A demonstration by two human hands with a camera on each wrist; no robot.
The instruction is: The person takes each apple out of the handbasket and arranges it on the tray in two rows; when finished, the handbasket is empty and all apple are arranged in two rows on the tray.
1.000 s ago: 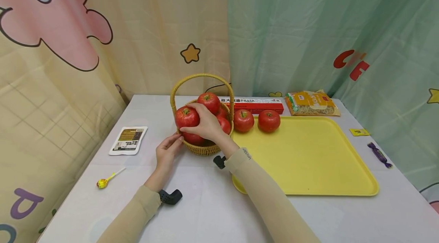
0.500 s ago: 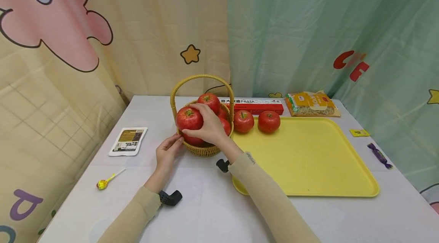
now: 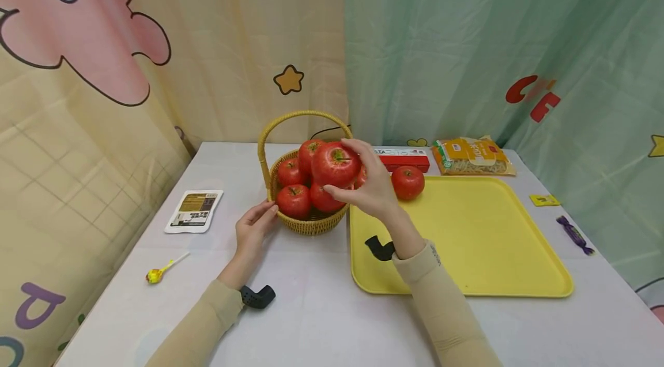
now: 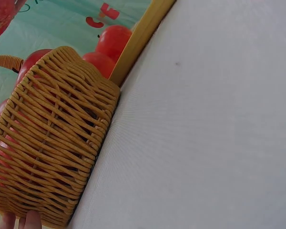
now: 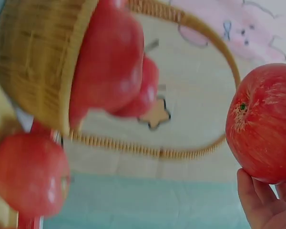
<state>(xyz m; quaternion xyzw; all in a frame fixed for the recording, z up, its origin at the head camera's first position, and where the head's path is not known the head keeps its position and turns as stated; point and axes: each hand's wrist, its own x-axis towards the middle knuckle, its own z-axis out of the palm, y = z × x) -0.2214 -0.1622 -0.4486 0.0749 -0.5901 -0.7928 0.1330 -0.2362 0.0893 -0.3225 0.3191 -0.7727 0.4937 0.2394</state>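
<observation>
A: Risk? Woven yellow wicker basket, counter's far middle, is piled with red apples; one could roll out.
B: Round red apple is grasped by right hand, lifted above basket's right rim; could slip.
A: Left hand?
B: Fingers relaxed, fingertips touching basket's left wall.

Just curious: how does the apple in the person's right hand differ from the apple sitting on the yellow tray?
The held apple is lifted in the right hand by the basket; the tray apple rests untouched on the yellow tray. The held one looks larger, being nearer the camera. Both are red.
</observation>
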